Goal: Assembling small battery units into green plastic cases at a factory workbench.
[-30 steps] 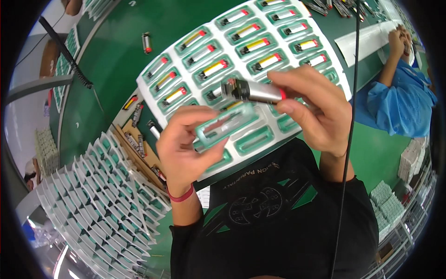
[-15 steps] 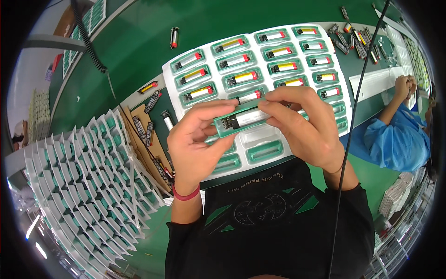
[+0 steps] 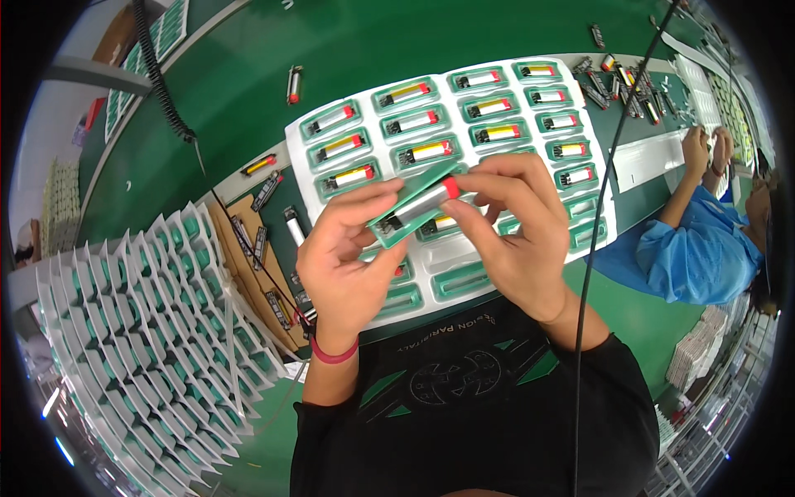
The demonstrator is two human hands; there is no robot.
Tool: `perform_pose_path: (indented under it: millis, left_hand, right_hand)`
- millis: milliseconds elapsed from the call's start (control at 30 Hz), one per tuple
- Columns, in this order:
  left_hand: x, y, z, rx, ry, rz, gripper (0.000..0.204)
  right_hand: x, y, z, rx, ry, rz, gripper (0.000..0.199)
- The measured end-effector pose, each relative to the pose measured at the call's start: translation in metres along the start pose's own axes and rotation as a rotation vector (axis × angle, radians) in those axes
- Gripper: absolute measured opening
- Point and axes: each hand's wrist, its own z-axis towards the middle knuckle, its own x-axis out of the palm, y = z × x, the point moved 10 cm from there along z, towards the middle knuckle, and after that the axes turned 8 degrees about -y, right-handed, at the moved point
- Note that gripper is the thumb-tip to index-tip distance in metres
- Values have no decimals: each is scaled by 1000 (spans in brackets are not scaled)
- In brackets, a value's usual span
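Green bench (image 3: 224, 108), white tray (image 3: 447, 253) on it. Above the tray, my left grip (image 3: 344, 257) clasps the green case (image 3: 426, 180); my right grip (image 3: 526, 236) pinches the cell (image 3: 425, 205) by its red end, dark end lying in the case. Seating, I judge; next move calls for lining up and pressing the red end down. Hidden: some tray pockets, case's underside. Cell's depth: can't tell.

Open run over bench (image 3: 447, 33) upper centre, left hand (image 3: 346, 269) and right hand (image 3: 526, 244) above tray (image 3: 451, 251) mid-frame, cord (image 3: 579, 398) right of centre, stack (image 3: 141, 356) lower left, cell pile (image 3: 636, 81) upper right
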Motion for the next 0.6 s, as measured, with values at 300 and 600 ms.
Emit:
perform_pose_path:
  millis: [300,600]
  left_hand:
    - [2,-1,0,117,-32,9,36]
    - [5,28,1,-346,87,122,40]
  right_hand:
    - [13,-38,-3,392,-32,171,24]
    - [34,-59,-9,583,215,386,37]
